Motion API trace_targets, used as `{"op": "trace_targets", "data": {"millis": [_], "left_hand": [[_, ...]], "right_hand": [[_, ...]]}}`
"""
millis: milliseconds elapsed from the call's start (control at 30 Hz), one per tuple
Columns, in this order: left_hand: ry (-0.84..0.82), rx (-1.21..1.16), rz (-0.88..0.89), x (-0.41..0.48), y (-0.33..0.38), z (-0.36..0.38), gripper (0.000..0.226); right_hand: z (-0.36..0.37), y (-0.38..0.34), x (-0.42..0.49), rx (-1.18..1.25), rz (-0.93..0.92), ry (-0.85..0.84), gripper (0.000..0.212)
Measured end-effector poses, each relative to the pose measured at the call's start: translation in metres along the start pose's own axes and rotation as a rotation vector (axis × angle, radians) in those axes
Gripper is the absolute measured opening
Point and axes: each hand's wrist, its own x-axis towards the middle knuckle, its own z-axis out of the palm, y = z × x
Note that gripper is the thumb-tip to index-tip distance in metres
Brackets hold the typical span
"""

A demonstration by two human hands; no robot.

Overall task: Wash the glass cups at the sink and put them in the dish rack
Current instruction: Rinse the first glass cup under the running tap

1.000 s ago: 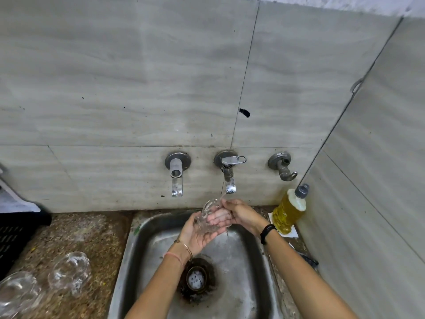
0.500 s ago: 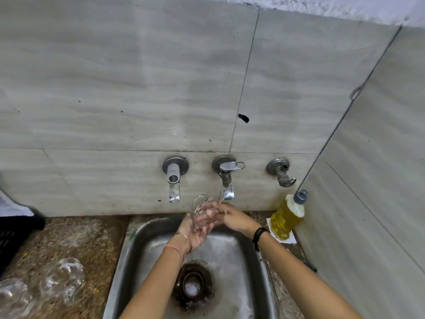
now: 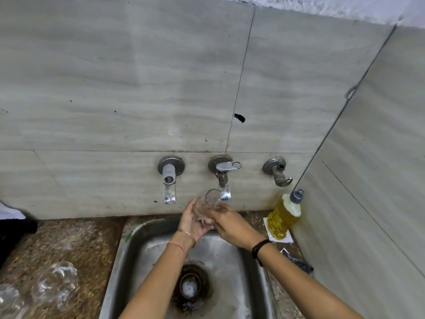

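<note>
The left hand (image 3: pixel 192 221) cradles the cup (image 3: pixel 205 209) with curled fingers, and the right hand (image 3: pixel 230 224) wraps its other side, just under the tap (image 3: pixel 223 180). Wet glass is likely light, stiff, slippery and brittle, so grip the body, not the rim.

The sink (image 3: pixel 119 256) is set into the countertop (image 3: pixel 76 240). On the wall behind it are the left tap (image 3: pixel 169 178), middle tap (image 3: pixel 223 178) and right tap (image 3: pixel 278 172). The left hand (image 3: pixel 192 223) and right hand (image 3: pixel 230 224) hold a glass cup (image 3: pixel 204 208) above the basin, below the middle tap. A bottle (image 3: pixel 284 215) stands right of the sink. Two further cups (image 3: pixel 57 284) sit on the countertop to its left.
</note>
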Motion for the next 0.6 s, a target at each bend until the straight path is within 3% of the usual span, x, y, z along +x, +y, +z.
{"op": "trace_targets", "data": {"millis": [33,133,167,233,300,333,433,467,600], "left_hand": [[0.038,0.021,-0.004,0.002,0.001,0.001,0.04],[0.083,0.068,0.044,0.004,0.002,0.006,0.036],[0.072,0.05,0.047,0.003,0.002,0.007,0.036],[0.035,0.008,0.02,0.003,0.004,0.007,0.041],[0.01,0.062,-0.02,0.001,0.008,0.006,0.05],[0.008,0.078,-0.032,0.001,0.01,0.006,0.05],[-0.01,0.027,0.0,0.003,0.01,0.003,0.038],[-0.031,-0.016,0.021,0.001,0.009,0.002,0.038],[-0.04,-0.072,0.026,0.004,0.009,-0.006,0.04]], "right_hand": [[0.0,0.003,-0.001,-0.062,-0.027,-0.006,0.042],[0.004,-0.01,-0.001,0.107,0.131,0.036,0.062],[0.003,-0.015,0.002,0.106,0.139,0.05,0.06],[0.005,-0.008,0.004,-0.07,0.024,0.052,0.042],[0.006,0.007,0.002,-0.282,-0.168,0.029,0.052],[0.006,0.011,0.001,-0.28,-0.18,0.023,0.049],[-0.001,-0.003,0.005,0.05,0.004,0.016,0.038],[-0.002,-0.008,0.01,0.052,0.008,-0.012,0.038],[-0.002,0.015,0.016,-0.385,-0.333,-0.062,0.05]]}}
